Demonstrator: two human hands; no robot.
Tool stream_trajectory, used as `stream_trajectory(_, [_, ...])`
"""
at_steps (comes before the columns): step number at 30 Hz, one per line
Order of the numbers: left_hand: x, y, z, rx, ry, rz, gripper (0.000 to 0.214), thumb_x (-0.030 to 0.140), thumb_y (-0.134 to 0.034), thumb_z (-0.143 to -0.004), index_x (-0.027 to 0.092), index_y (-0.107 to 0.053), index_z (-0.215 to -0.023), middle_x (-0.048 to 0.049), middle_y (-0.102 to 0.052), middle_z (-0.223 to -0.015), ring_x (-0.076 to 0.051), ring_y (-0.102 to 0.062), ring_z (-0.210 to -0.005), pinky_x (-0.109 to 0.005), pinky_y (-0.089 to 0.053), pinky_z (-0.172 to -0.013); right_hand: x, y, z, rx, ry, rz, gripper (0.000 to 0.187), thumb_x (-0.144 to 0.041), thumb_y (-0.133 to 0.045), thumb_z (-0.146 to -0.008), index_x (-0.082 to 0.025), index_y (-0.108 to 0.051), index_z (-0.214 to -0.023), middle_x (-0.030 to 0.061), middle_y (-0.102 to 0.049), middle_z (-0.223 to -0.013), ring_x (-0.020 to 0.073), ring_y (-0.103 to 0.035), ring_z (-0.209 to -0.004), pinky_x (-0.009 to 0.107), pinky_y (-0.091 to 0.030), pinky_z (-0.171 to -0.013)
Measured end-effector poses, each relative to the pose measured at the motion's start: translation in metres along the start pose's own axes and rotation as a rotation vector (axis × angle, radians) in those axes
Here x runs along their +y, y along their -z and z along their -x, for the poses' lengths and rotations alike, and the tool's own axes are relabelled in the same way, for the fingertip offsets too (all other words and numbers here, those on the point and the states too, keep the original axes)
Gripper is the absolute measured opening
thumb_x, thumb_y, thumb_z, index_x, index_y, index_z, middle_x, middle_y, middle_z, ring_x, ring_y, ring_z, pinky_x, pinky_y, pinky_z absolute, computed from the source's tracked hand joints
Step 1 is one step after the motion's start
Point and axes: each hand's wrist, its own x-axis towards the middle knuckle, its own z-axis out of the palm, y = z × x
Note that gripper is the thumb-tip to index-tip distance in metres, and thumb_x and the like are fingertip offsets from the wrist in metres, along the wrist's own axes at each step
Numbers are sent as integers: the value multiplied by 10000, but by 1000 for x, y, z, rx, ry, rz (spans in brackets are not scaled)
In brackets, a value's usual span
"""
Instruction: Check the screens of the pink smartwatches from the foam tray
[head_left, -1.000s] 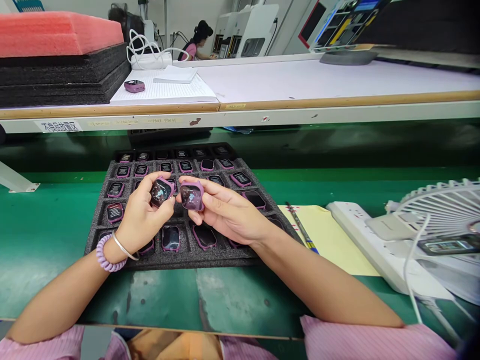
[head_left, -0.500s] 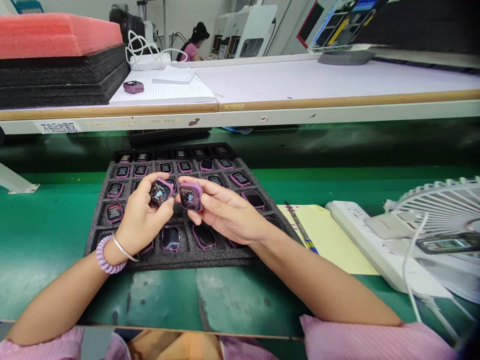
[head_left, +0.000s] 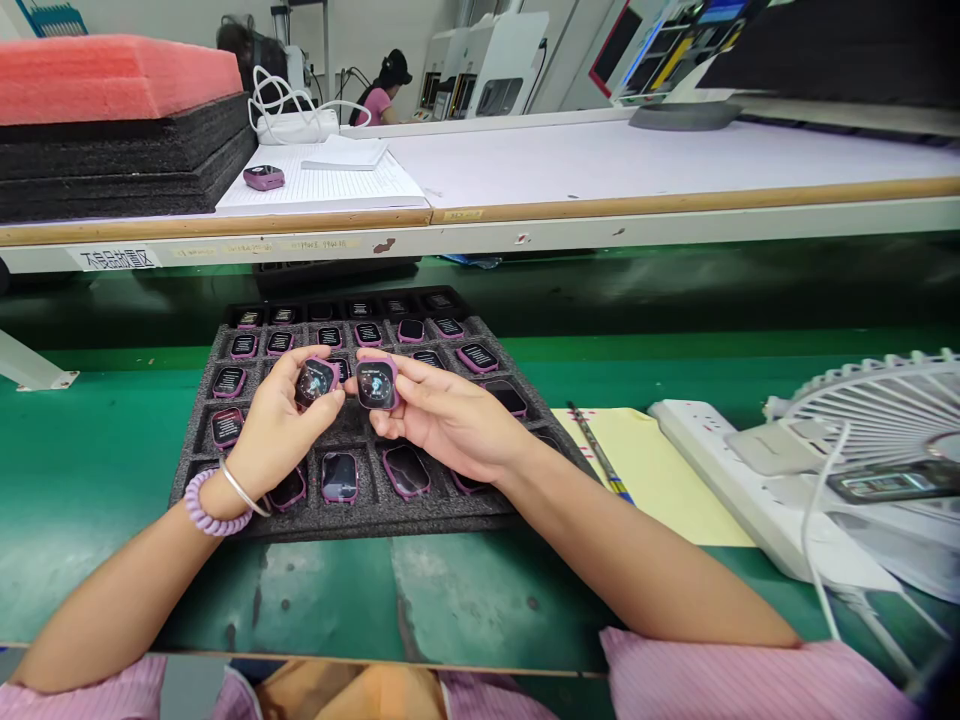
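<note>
My left hand (head_left: 279,420) is closed on a purple smartwatch case (head_left: 315,381) without a strap, its lit screen facing me. Beside it, my right hand (head_left: 450,415) grips a second purple smartwatch case (head_left: 376,383), also with a lit screen, between thumb and fingers. The two cases are held close together, a small gap apart, above a dark foam tray (head_left: 315,522). Rows of similar watch cases sit in the tray's compartments; one of them (head_left: 340,477) lies near the front with a dark screen. My hands and forearms hide part of the tray.
A white power strip (head_left: 720,460) and a white fan (head_left: 892,410) stand at the right, near yellow paper (head_left: 686,490) with a pen (head_left: 600,450). On the shelf are stacked foam (head_left: 120,80), a notebook (head_left: 337,190) and another watch case (head_left: 264,177). A person (head_left: 382,95) sits in the background.
The right-hand watch has turned slightly, so its screen faces me more squarely. My left hand has tilted its watch a little. Both are still held.
</note>
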Motion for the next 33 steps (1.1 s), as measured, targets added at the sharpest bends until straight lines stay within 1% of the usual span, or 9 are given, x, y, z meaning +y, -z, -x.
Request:
stream_trajectory(2, [2,0,-2,-41,151,158,671,380,-789,-771,146,-561,-1357,-27,-660,-931,-110,-563,-653,-231,-476,-595,-2,2,-3,58,-34,-30,340,-237,-761,-986,-200,-684,-1316,60,-714,-1085,134,-668,-771,253,-550,-721])
stream_trajectory(4, [5,1,-3,-76,271,295,729,402,-794,-787,143,-521,-1411,-6,-634,-864,-91,-535,-567,-217,-455,-532,-2,3,-5,111,-52,-34,296,-252,-699,-1020,-181,-668,-1305,79,-723,-1098,143,-680,-749,265,-557,-704])
stream_trajectory(6, [7,1,-2,-80,310,376,697,395,-778,-806,140,-527,-1404,-16,-649,-874,-100,-590,-575,-218,-508,-545,-2,3,-5,146,-53,-14,329,-256,-698,-1017,-186,-625,-1330,86,-733,-1108,158,-705,-747,276,-564,-703])
stream_trajectory(9, [9,1,-2,-91,305,395,622,373,-758,-820,152,-551,-1364,-39,-697,-934,-127,-682,-620,-239,-605,-605,0,1,-3,157,-44,43,437,-222,-773,-941,-202,-579,-1333,69,-741,-1087,169,-730,-742,270,-563,-695])
stream_trajectory(11, [8,0,-1,-113,297,388,577,350,-763,-811,164,-561,-1318,-39,-718,-959,-140,-727,-652,-241,-643,-646,1,0,-2,157,-25,85,445,-193,-799,-886,-195,-592,-1280,56,-738,-1069,151,-717,-712,252,-546,-673])
stream_trajectory(14, [6,0,0,-154,282,383,499,294,-768,-783,178,-563,-1222,-19,-719,-982,-143,-756,-677,-228,-663,-676,2,-1,-2,166,12,139,417,-146,-774,-831,-191,-622,-1216,28,-716,-1001,129,-677,-683,250,-524,-657])
stream_trajectory(17, [4,0,0,-186,272,365,461,257,-758,-765,181,-550,-1169,-8,-707,-1011,-140,-762,-677,-230,-673,-686,3,-1,-1,150,33,184,418,-127,-737,-803,-188,-633,-1204,0,-673,-913,130,-652,-682,263,-513,-651])
stream_trajectory(23, [4,1,0,-214,266,363,456,259,-754,-771,182,-526,-1158,-32,-689,-1095,-153,-772,-687,-257,-690,-703,4,-2,-1,109,47,199,452,-139,-755,-781,-186,-618,-1209,-13,-653,-879,126,-642,-677,270,-530,-641])
stream_trajectory(33, [5,-2,2,-213,245,386,449,236,-764,-770,166,-528,-1146,-2,-670,-1021,-159,-777,-681,-225,-686,-682,4,-3,-1,102,58,176,417,-190,-812,-822,-177,-626,-1195,-13,-652,-884,106,-621,-641,260,-559,-641])
